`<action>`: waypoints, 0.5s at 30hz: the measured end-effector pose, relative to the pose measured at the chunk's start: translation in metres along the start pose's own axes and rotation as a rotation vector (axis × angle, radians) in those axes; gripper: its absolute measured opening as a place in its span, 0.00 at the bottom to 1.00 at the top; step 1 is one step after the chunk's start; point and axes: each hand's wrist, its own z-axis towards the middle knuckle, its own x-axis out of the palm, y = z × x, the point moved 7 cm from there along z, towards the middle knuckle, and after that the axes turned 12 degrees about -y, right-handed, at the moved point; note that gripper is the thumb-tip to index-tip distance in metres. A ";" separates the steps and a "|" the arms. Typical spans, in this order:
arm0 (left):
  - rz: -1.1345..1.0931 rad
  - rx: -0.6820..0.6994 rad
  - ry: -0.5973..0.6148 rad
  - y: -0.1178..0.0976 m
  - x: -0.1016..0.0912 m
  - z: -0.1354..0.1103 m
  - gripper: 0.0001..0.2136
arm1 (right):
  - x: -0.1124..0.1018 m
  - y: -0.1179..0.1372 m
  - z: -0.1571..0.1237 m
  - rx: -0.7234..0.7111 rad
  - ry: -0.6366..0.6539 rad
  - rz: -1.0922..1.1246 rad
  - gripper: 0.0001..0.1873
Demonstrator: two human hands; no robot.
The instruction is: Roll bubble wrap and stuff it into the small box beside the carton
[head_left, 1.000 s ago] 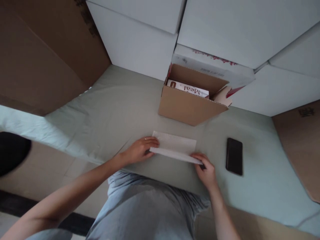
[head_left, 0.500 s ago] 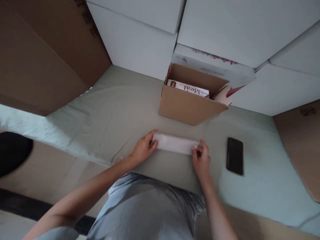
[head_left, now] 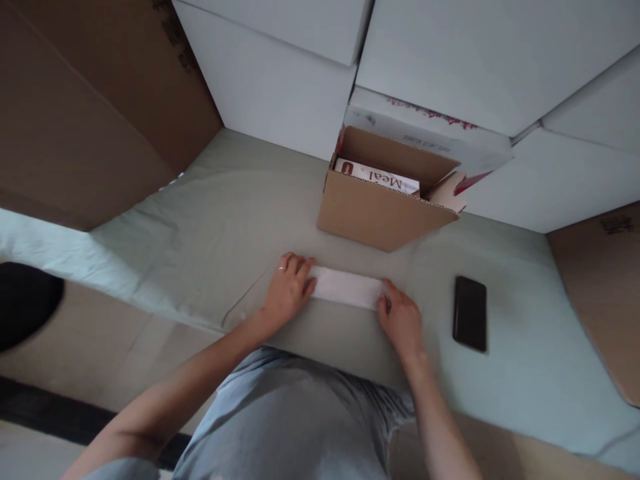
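Note:
A long, narrow white packet (head_left: 345,287), maybe folded or wrapped in soft material, lies on the pale green sheet in front of my body. My left hand (head_left: 291,283), with a ring on one finger, grips its left end between thumb and fingers. At the opposite end, my right hand (head_left: 401,317) pinches the packet with its fingers curled. Both ends are partly hidden under my fingers. Just beyond it stands an open cardboard box (head_left: 380,217), and inside is a white carton (head_left: 377,177) printed "Meal".
A black phone (head_left: 470,313) lies to the right of my right hand. Large brown cartons stand at the left (head_left: 90,120) and right (head_left: 600,287). White cabinet-like panels (head_left: 280,87) line the back. A thin cord (head_left: 245,293) shows near my left wrist.
My right hand has turned over and slid slightly left, its fingers now closing over the packet's end. My left fingers have curled more round the left end. The packet has hardly moved.

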 end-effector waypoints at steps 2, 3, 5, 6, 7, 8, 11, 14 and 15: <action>0.000 0.089 0.003 -0.016 0.000 -0.002 0.17 | -0.001 0.002 0.003 0.005 0.039 -0.055 0.24; -0.008 0.137 0.034 -0.026 0.003 -0.005 0.17 | -0.001 0.003 0.004 0.009 0.053 -0.072 0.24; -0.020 0.206 0.126 -0.047 0.013 -0.011 0.18 | -0.001 0.003 0.005 0.009 0.080 -0.084 0.24; -0.023 0.215 0.167 -0.055 0.018 -0.014 0.19 | -0.002 0.003 0.006 0.004 0.088 -0.084 0.24; -0.025 0.213 0.198 -0.061 0.023 -0.017 0.21 | -0.002 0.002 0.007 -0.005 0.085 -0.082 0.23; -0.029 0.207 0.221 -0.064 0.027 -0.020 0.24 | -0.004 0.002 0.008 -0.019 0.068 -0.075 0.23; -0.051 0.219 0.254 -0.067 0.036 -0.027 0.30 | -0.011 0.005 0.013 -0.111 -0.018 0.019 0.22; -0.088 0.264 0.266 -0.059 0.039 -0.028 0.31 | -0.013 0.008 0.017 -0.191 -0.009 0.178 0.23; -0.107 0.279 0.269 -0.055 0.039 -0.027 0.31 | -0.012 0.008 0.017 -0.189 0.017 0.212 0.22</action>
